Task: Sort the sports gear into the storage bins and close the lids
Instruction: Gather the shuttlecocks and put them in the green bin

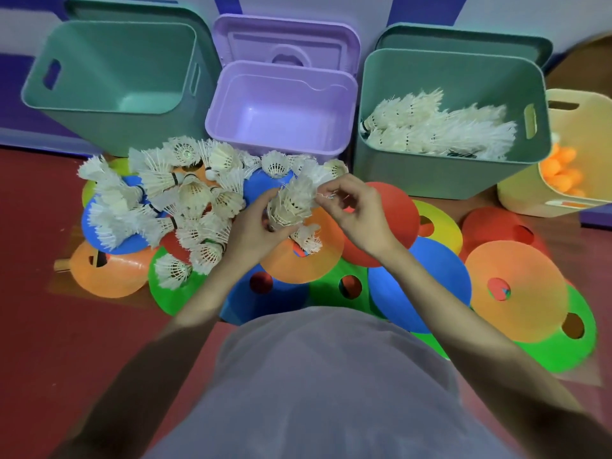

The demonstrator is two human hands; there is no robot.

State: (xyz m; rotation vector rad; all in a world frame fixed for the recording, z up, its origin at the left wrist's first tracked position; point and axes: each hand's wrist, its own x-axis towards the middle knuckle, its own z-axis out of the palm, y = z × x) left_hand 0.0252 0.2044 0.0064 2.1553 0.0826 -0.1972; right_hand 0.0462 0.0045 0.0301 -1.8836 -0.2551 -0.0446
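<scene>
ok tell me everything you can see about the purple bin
The purple bin is a glossy lilac plastic tub with rounded corners, standing upright on the floor between two green bins. It is open and looks empty. A matching lid with a recessed handle stands on edge behind it. Loose shuttlecocks lie in front of it, some at its base. Neither hand touches it.

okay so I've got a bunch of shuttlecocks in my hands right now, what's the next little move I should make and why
Probably carry the stacked shuttlecocks that your left hand grips, while your right hand pinches their feathers, over to the green bin on the right and drop them in. That bin already holds shuttlecocks, while the purple bin and the left green bin look empty.
</scene>
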